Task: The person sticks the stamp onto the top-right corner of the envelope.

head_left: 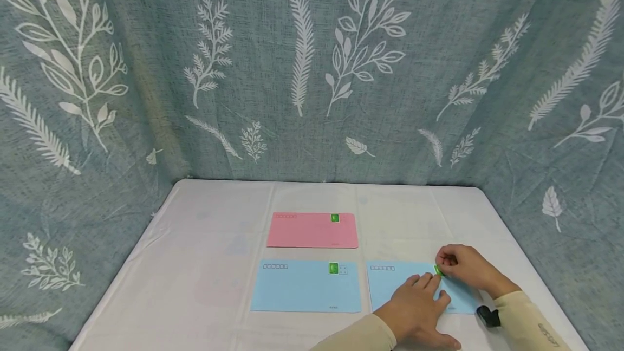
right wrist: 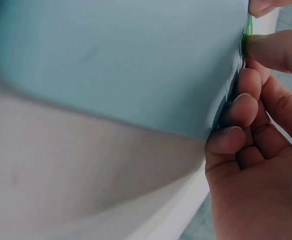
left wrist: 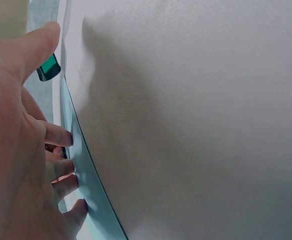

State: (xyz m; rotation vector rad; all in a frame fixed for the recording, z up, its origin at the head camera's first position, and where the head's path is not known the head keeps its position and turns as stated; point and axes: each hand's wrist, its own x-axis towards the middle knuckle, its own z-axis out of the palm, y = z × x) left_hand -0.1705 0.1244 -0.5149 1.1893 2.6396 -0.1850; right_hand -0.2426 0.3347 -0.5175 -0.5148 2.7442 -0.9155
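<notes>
A light blue envelope (head_left: pixel 382 283) lies at the front right of the table, a small green stamp (head_left: pixel 437 270) at its upper right corner. The thumb and fingers of my right hand (head_left: pixel 470 271) pinch at that stamp, the other fingers curled against the envelope's edge in the right wrist view. My left hand (head_left: pixel 414 305) lies over the envelope's lower middle, fingers spread and fairly straight. Its fingertips (left wrist: pixel 76 212) touch the blue paper in the left wrist view, and in the head view they reach to the stamp's lower edge.
Left of the hands lies another blue envelope (head_left: pixel 302 288) with a green stamp at its upper right. Behind that one is a pink envelope (head_left: pixel 312 232), also stamped. A white cloth covers the table (head_left: pixel 205 264); a patterned blue-grey curtain (head_left: pixel 273 69) surrounds it on three sides.
</notes>
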